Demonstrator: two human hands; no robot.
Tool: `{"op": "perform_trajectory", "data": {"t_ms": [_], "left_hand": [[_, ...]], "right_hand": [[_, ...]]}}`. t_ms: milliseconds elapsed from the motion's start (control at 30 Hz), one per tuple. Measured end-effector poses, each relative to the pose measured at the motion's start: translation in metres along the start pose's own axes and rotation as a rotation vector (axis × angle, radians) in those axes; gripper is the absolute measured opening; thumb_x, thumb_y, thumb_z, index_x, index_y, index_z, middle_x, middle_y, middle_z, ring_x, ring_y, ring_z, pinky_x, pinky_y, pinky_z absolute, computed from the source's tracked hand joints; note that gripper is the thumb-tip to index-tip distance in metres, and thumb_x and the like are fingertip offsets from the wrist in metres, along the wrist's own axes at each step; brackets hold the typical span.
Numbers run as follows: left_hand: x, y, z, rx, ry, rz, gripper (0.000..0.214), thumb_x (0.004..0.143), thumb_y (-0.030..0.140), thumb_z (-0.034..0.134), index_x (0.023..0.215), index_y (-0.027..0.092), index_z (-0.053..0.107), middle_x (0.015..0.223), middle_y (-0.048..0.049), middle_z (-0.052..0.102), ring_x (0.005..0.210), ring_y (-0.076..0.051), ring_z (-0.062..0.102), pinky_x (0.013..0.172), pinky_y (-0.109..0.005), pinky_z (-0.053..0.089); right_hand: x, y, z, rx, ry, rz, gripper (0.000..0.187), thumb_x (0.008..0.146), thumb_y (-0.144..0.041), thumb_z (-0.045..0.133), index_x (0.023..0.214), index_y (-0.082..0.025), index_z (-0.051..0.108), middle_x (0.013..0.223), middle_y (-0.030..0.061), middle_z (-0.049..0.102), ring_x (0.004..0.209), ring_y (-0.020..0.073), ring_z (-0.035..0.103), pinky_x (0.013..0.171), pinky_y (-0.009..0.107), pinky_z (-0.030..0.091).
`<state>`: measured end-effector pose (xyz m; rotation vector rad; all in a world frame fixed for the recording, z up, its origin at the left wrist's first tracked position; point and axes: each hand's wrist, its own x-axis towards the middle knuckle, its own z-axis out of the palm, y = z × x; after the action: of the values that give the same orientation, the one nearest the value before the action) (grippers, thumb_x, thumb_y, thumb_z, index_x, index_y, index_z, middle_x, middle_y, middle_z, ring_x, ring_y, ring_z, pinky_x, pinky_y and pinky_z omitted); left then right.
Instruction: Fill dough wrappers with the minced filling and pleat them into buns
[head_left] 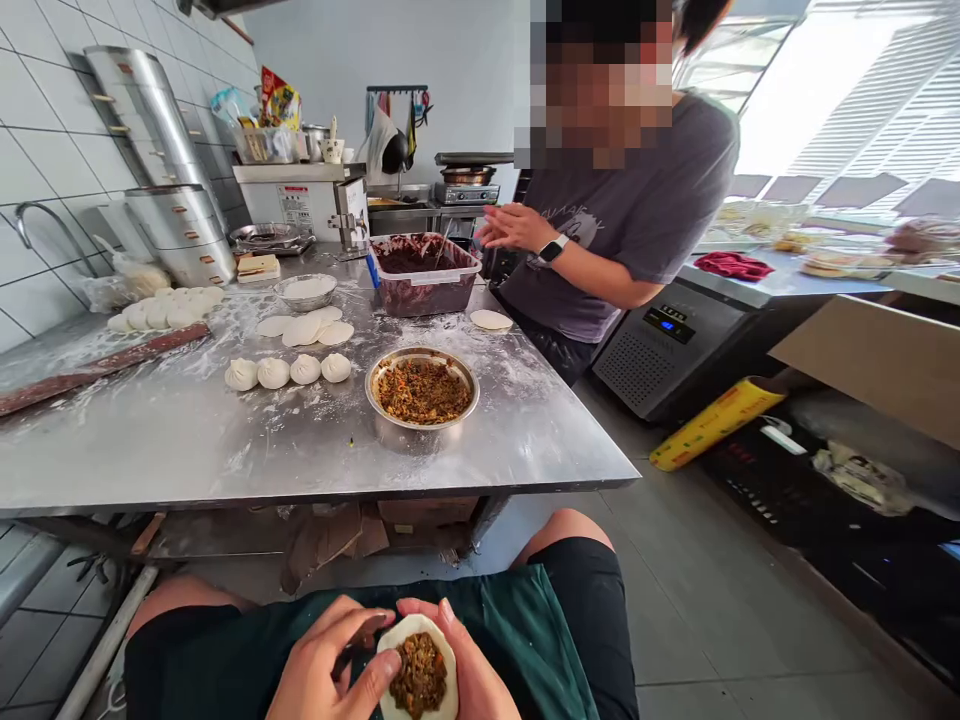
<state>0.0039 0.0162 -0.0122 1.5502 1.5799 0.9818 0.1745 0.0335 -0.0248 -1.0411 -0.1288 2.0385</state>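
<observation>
Low over my lap, a round dough wrapper (409,627) lies open with brown chopped filling (421,672) heaped in its middle. My right hand (478,668) cups the wrapper from the right side. On the left, my left hand (324,660) grips the near edge, its thumb resting at the filling; a dark greyish patch between its fingers is too unclear to name. Ahead on the table is a steel bowl (373,392) of the same filling. Several pleated buns (274,373) stand in a row left of it, with flat wrappers (302,330) behind them.
A steel table (300,455) dusted with flour spans the front. On it are a tub (420,297) of dark red paste, a bowl of flour (307,290), a long wooden rod (105,368), dough pieces (166,308) and steamers (180,235). A co-worker (600,230) stands at the right, hands together.
</observation>
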Motion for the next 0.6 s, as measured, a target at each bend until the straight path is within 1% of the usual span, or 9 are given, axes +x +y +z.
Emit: {"op": "perform_trajectory", "data": {"t_ms": [33,100,133,200,267,333,433,500,600], "left_hand": [[0.004,0.003,0.000,0.003,-0.029,0.028,0.044,0.093,0.062,0.058,0.090,0.022,0.075,0.084,-0.0034,0.068,0.070,-0.014,0.067,0.061,-0.018,0.053],[0.007,0.005,0.000,0.006,-0.067,0.079,0.041,0.097,0.056,0.056,0.081,0.022,0.073,0.080,-0.0022,0.067,0.068,-0.012,0.066,0.065,-0.018,0.054],[0.008,0.005,0.001,0.001,-0.069,0.097,0.039,0.099,0.053,0.055,0.083,0.022,0.072,0.082,-0.0024,0.067,0.070,-0.012,0.067,0.066,-0.017,0.054],[0.006,0.002,0.004,-0.010,-0.060,0.132,0.032,0.101,0.047,0.052,0.095,0.023,0.073,0.090,-0.0040,0.071,0.076,-0.013,0.069,0.066,-0.016,0.055],[0.004,-0.002,0.007,0.009,-0.044,0.176,0.028,0.103,0.040,0.051,0.103,0.024,0.073,0.094,-0.0044,0.072,0.081,-0.012,0.070,0.067,-0.015,0.056],[0.003,-0.004,0.008,0.060,-0.041,0.226,0.024,0.103,0.033,0.051,0.105,0.025,0.074,0.094,-0.0033,0.073,0.081,-0.012,0.071,0.070,-0.015,0.057],[0.006,-0.004,0.004,0.139,-0.089,0.294,0.025,0.103,0.026,0.051,0.115,0.025,0.072,0.096,-0.0035,0.075,0.084,-0.012,0.073,0.074,-0.015,0.058],[0.007,-0.003,0.001,0.171,-0.110,0.311,0.025,0.103,0.024,0.051,0.116,0.025,0.072,0.096,-0.0035,0.074,0.084,-0.011,0.073,0.075,-0.014,0.058],[0.006,-0.003,-0.001,0.198,-0.108,0.323,0.024,0.102,0.022,0.051,0.116,0.025,0.070,0.095,-0.0031,0.074,0.084,-0.011,0.073,0.075,-0.014,0.058]], "right_hand": [[0.000,0.002,-0.002,-0.043,-0.001,-0.018,0.063,0.068,-0.061,0.085,0.110,-0.015,0.074,0.090,0.0105,0.079,0.081,0.0227,0.071,0.073,0.030,0.052],[0.002,0.006,-0.006,-0.156,-0.018,-0.046,0.063,0.065,-0.057,0.089,0.111,-0.015,0.074,0.087,0.0086,0.078,0.078,0.0205,0.069,0.071,0.028,0.050],[0.002,0.006,-0.008,-0.209,-0.036,-0.068,0.061,0.064,-0.055,0.090,0.108,-0.015,0.074,0.084,0.0072,0.076,0.075,0.0191,0.067,0.069,0.027,0.049],[0.004,0.008,-0.011,-0.281,-0.093,-0.133,0.054,0.065,-0.054,0.090,0.100,-0.016,0.073,0.078,0.0039,0.072,0.069,0.0158,0.063,0.065,0.026,0.045],[0.005,0.007,-0.012,-0.318,-0.137,-0.189,0.048,0.070,-0.054,0.087,0.097,-0.017,0.071,0.077,0.0018,0.069,0.067,0.0134,0.059,0.063,0.025,0.043],[0.004,0.004,-0.009,-0.359,-0.165,-0.219,0.044,0.077,-0.053,0.083,0.098,-0.017,0.070,0.078,0.0010,0.067,0.068,0.0122,0.056,0.064,0.024,0.042],[-0.003,-0.005,-0.001,-0.450,-0.217,-0.237,0.043,0.081,-0.052,0.079,0.102,-0.015,0.070,0.080,0.0014,0.066,0.071,0.0121,0.053,0.068,0.025,0.041],[-0.008,-0.010,0.005,-0.511,-0.241,-0.244,0.043,0.083,-0.052,0.077,0.101,-0.014,0.070,0.079,0.0012,0.064,0.071,0.0123,0.051,0.069,0.026,0.040],[-0.012,-0.014,0.008,-0.548,-0.249,-0.259,0.043,0.084,-0.054,0.075,0.100,-0.015,0.070,0.079,0.0013,0.063,0.072,0.0131,0.050,0.070,0.026,0.040]]}}
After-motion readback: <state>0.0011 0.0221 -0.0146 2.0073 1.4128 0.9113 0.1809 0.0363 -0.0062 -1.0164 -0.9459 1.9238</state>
